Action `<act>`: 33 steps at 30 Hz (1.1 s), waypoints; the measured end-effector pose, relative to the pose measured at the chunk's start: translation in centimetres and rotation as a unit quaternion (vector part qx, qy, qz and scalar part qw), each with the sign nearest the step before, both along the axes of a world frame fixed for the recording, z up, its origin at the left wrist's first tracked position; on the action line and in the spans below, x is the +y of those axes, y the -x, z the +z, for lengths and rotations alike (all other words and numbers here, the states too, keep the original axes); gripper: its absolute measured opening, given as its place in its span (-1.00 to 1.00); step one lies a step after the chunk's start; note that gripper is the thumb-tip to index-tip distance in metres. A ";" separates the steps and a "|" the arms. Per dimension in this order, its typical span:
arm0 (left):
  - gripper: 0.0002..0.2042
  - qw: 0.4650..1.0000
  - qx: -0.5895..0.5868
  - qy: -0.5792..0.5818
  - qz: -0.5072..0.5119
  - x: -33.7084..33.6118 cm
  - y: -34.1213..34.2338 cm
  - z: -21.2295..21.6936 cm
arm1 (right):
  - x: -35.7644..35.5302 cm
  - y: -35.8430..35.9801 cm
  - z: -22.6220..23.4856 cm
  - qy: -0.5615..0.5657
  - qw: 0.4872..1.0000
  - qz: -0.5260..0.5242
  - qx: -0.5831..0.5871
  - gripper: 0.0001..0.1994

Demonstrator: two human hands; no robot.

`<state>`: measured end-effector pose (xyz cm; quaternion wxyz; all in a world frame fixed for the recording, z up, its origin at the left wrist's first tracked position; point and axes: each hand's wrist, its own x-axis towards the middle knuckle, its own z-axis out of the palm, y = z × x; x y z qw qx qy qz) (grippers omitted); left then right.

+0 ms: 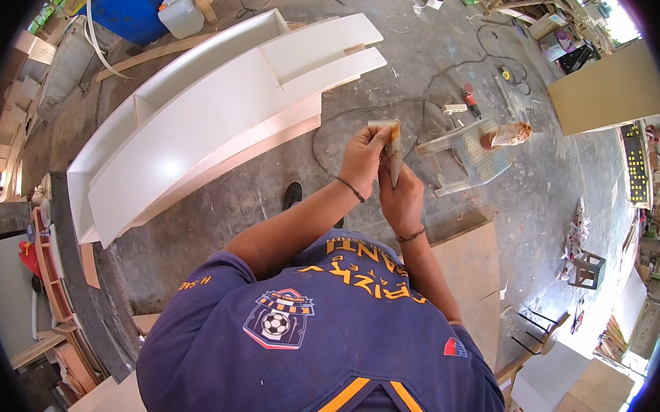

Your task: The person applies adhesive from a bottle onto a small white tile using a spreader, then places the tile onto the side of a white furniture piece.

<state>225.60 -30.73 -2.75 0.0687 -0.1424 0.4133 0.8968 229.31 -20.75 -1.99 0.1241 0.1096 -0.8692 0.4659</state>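
Observation:
In front of my chest, my left hand (pixel 361 160) is closed, thumb on top, around a flat piece with a pale straight edge and orange-brown smears (pixel 394 133), much like a scraper. Just below and to the right, my closed right hand (pixel 402 200) grips a narrow greyish strip (pixel 394 167) that meets this piece. Whether they are one object or two, I cannot tell. Nearest to my right hand stands a clear plastic stool (pixel 461 157), bearing a brown-smeared clear container (pixel 512 134).
A long white cabinet (pixel 198 134) lies at the left. A cable (pixel 317 141), a red power tool (pixel 470 97) and a white power strip (pixel 454 108) are on the concrete floor. Brown boards (pixel 466 263) lie by my right side; a large panel (pixel 609 91) stands far right.

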 end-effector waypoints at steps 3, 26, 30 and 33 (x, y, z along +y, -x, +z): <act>-0.89 1.000 0.014 0.018 -0.004 0.0 -0.1 -0.7 | 0.2 0.1 -0.8 0.017 1.000 -0.012 -0.011 -0.88; -0.82 0.997 -0.023 0.045 0.064 -0.2 1.8 0.1 | -1.5 1.0 -0.5 -0.121 0.991 0.006 0.062 -0.66; -0.77 0.976 0.061 0.209 -0.012 -1.4 2.3 -1.5 | -1.5 0.9 -0.1 -0.094 0.995 -0.014 -0.040 -0.75; -0.77 0.855 0.223 0.467 -0.030 -2.5 2.6 -1.8 | -0.4 1.3 -0.1 0.011 0.991 -0.041 -0.124 -0.78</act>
